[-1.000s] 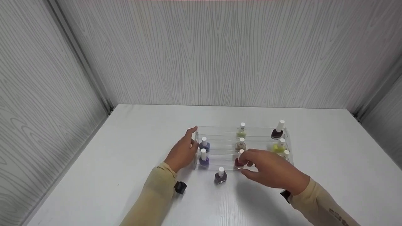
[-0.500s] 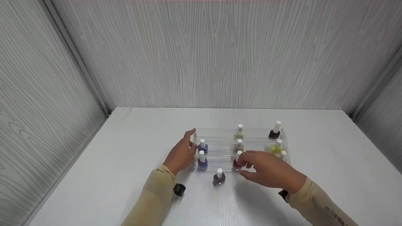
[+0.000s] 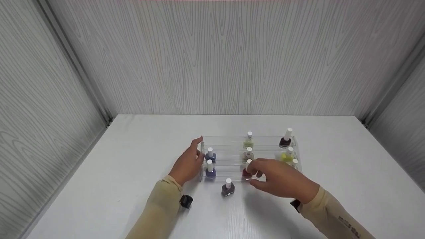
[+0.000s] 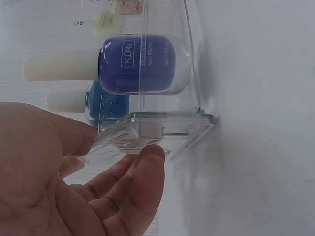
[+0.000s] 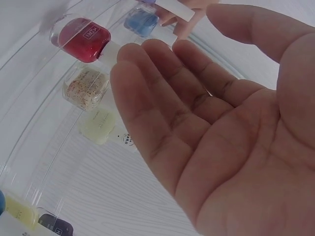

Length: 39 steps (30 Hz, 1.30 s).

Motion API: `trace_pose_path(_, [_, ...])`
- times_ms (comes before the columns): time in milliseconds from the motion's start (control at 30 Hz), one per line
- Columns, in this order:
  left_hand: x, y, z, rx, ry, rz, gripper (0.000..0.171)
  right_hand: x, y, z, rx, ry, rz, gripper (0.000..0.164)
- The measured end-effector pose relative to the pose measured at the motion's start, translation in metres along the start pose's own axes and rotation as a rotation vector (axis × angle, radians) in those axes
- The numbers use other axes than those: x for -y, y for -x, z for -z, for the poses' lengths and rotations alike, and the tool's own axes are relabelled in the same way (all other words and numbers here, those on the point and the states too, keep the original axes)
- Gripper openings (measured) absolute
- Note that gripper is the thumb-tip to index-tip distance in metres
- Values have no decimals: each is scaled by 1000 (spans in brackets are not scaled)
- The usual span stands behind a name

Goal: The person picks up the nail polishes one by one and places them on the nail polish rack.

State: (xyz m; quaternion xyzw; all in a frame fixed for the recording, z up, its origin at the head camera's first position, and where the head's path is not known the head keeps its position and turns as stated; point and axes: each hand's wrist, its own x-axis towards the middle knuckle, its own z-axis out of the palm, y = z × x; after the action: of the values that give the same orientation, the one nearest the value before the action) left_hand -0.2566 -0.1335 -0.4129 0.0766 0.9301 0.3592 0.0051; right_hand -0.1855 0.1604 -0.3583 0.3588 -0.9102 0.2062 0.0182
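A clear tiered display rack [image 3: 229, 171] holds several nail polish bottles with white caps. My left hand [image 3: 187, 164] grips its left end panel, with thumb and fingers on either side of it. Close by in the rack stand a purple bottle [image 4: 142, 64] and a blue bottle [image 4: 108, 102] behind it. At the front tier, the fingertips of my right hand [image 3: 282, 177] are right at the white cap of a red bottle [image 5: 84, 40]; the thumb stands apart from it. In front of the rack, a dark mauve bottle [image 3: 228, 190] stands on the table.
Behind the red bottle are a glitter bottle [image 3: 248, 156] and a pale green bottle [image 3: 248, 143]. Towards the rack's right end are a yellow bottle [image 3: 286, 157] and a dark bottle [image 3: 285, 142]. Wood-grain panels [image 3: 212, 59] enclose the white table [image 3: 149, 132].
The whole head view has shifted slightly, so rack, bottles and hands appear a little further left. Both hands keep their places relative to the rack.
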Motion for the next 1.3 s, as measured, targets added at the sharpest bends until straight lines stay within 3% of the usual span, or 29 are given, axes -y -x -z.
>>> trace_pose_path(433, [-1, 5, -14, 9, -7, -2, 60, -2, 12, -3, 89, 17, -49, 13])
trace_pose_path(767, [-3, 0, -6, -2, -15, 6, 61, 0, 7, -2, 102, 29, -66, 16])
trace_pose_path(1033, [0, 0, 1, -23, -25, -14, 61, 2, -1, -1, 119, 24, -27, 20])
trace_pose_path(1167, [2, 1, 2, -29, -29, -24, 62, 4, -4, -4, 101, 14, -24, 19])
trace_pose_path(1300, [1, 0, 0, -17, -32, -33, 61, 4, -4, -10, 18, 11, 7, 16])
